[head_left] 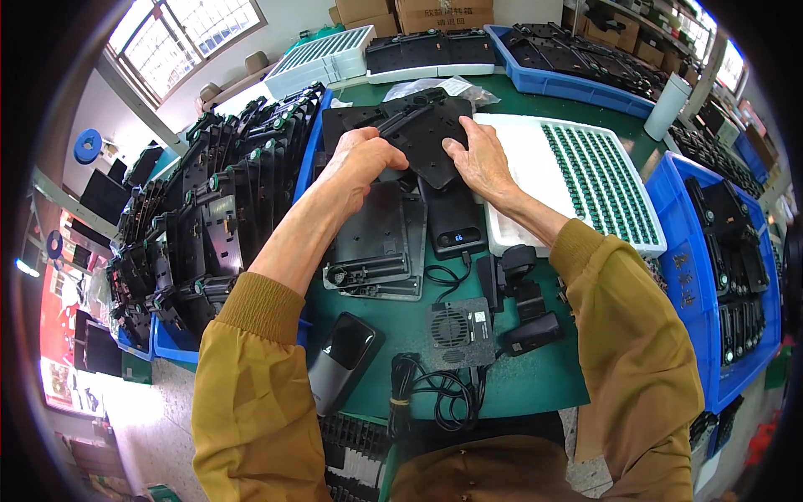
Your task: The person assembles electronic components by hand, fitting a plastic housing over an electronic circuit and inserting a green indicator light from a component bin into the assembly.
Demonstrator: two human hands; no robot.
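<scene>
Two hands are holding a black plastic panel over the green tabletop.

The left hand is gripping the black plastic panel's left edge, its grip curled closed on it; the right hand is lying flat against the panel's right edge, fingers spread and pressing. Just below the panel a black moulded base is lying on the tabletop, with a dark power bank beside it. Right of the panel a white tray of green parts is sitting; left of it a blue bin of black parts is standing.
</scene>
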